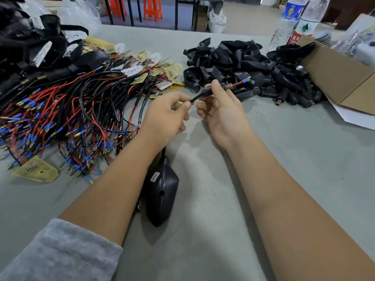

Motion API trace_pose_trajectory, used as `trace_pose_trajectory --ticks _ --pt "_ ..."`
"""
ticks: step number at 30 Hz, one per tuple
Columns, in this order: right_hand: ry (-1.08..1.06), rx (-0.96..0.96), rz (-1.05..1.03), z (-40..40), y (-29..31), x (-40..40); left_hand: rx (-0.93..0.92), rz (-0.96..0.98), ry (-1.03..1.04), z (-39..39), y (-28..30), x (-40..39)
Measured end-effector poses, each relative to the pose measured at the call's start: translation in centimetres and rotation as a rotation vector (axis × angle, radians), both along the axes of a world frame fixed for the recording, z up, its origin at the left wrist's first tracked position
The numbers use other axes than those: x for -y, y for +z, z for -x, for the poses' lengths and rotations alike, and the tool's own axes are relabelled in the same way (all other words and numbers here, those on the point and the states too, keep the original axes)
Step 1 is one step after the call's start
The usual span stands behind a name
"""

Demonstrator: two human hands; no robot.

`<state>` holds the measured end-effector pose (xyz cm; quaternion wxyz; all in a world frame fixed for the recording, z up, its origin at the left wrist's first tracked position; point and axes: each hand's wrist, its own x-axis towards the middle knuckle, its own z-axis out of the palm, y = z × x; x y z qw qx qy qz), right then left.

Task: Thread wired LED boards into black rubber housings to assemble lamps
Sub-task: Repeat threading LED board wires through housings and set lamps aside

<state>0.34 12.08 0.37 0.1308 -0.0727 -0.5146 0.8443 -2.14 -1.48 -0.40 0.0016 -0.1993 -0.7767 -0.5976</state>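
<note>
My left hand (165, 114) pinches a black sheathed cable (195, 98) above the table's middle. My right hand (221, 106) grips the same cable further along, just behind a threaded brass fitting (228, 86). A red wire with a blue terminal (245, 80) sticks out past that fitting. The cable runs down under my left forearm to a black rubber housing (161, 189) lying on the grey cloth. A heap of wired LED boards (81, 106) covers the left side. Loose empty black housings (243, 65) are piled at the back right.
Finished black lamps (30, 47) are stacked at the far left. An open cardboard box (349, 78) sits at the right edge, with two plastic water bottles (294, 21) behind it. A single yellow board (37, 170) lies near the front left. Orange stools (153, 8) stand beyond the table.
</note>
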Motion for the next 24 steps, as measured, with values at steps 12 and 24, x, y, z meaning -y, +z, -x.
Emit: trace_pose_trajectory --ticks 12,24 --pt "0.051 0.033 -0.231 0.0 0.0 0.5 -0.094 0.071 0.026 0.0 0.3 0.3" --pt "-0.043 0.013 0.126 0.0 0.1 -0.3 0.188 0.053 -0.048 -0.2 1.1 0.3"
